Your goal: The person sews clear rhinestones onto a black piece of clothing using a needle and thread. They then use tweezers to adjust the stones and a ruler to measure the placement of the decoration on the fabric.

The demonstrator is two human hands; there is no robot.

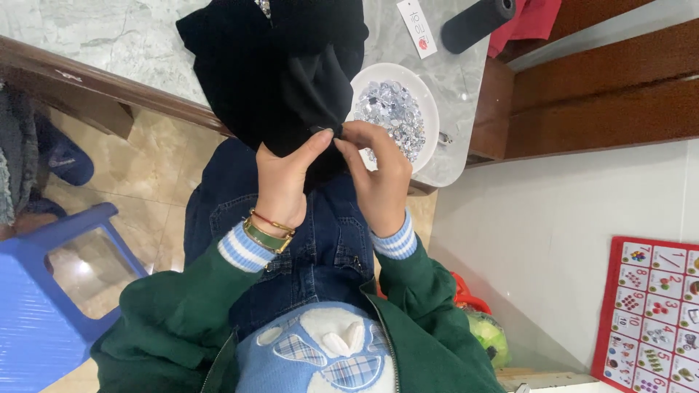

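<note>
— What is each grip doing?

— The left hand (285, 171) pinches the lower edge of the black cloth (280, 69), thumb pressed to it. The right hand (378, 175) has its grip narrowed on a small dark bit at that same edge, fingertips nearly meeting the left thumb.

— Where does the cloth lie?

— It hangs from the marble table (109, 36) over the lap.

— And around it?

— One white bowl (429, 109) of many silver sequins (393, 109) just beside the right hand, one dark roll (477, 22), one blue stool (40, 291).

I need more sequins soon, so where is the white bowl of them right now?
In the head view, the white bowl sits on the marble table, just beyond the right hand and beside the black fabric.
</note>
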